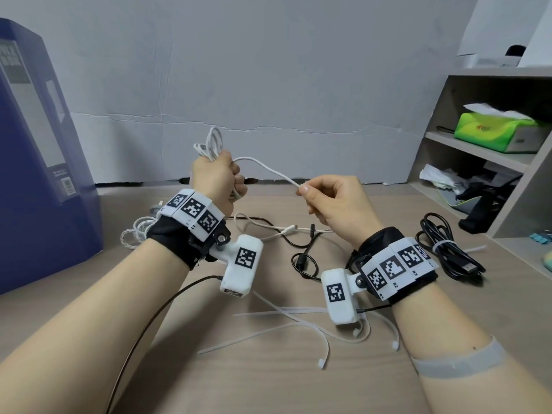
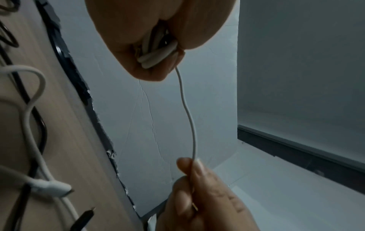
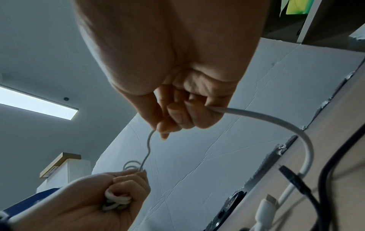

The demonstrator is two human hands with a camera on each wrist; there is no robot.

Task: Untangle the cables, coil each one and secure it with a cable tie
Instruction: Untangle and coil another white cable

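Lying nearest us on the surface (image 1: 268,383) are loose cable ties (image 1: 280,316). Above them, our left hand (image 1: 213,177) clenches the white cable (image 1: 265,168) coil, while our right hand (image 1: 331,201) pinches its free strand. Beyond, a tied black cable (image 1: 448,249) rests.

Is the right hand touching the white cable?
Touching. In the left wrist view, the right hand pinches the white cable between thumb and fingertip; the head view shows the same pinch, with the left hand gripping the coiled loops.
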